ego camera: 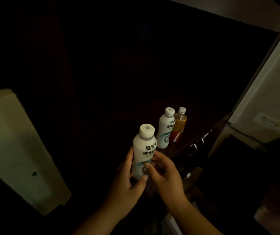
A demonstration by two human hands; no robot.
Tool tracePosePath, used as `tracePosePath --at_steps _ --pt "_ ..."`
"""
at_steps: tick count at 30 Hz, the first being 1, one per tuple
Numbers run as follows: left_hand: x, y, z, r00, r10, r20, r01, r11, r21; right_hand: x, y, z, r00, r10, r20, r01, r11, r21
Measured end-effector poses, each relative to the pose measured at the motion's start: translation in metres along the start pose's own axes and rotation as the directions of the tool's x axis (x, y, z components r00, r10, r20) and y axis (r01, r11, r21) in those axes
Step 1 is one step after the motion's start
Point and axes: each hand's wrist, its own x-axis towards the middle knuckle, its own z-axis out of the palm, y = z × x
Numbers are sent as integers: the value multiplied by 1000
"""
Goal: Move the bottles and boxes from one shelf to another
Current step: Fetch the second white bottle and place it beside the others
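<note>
At the far left a pale panel stands lit against the dark, with a small dark mark low on its face. Moving right, the left hand comes up from the bottom edge, and its grip is closed around the lower body of a white bottle: the fingers lie along the bottle's left side and the thumb presses across the front near the base. The bottle stands upright with a white cap and dark lettering on its label (the print is too blurred to read). The right hand meets it from the other side, its grip half curled, fingertips touching the label's lower right part; whether it really clamps the bottle or only rests against it I cannot tell. Whether the bottle's base touches anything is hidden by the hands. Behind and to the right, a second white bottle of the same kind stands upright on a dark wooden shelf, and an orange bottle with a white cap and a red band at the bottom stands just beside it, the two touching or nearly so. At the shelf's front edge, further right, a few pale metal handles catch the light. At the far right a white door rises slanting, with a faint label low on it. Everything else is too dark to make out.
</note>
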Motion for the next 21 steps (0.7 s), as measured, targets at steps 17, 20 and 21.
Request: tracePosePath --at_steps 17,20,21 --pt "103 -36 61 960 -163 -229 163 986 -17 107 61 -43 934 -86 347 104 994 -36" --pt "110 -37 67 955 -181 -234 177 983 -39 114 63 -47 918 -114 380 129 992 -13" --pt "112 -39 69 955 -184 -233 178 983 -45 115 65 -48 915 -115 388 124 992 2"
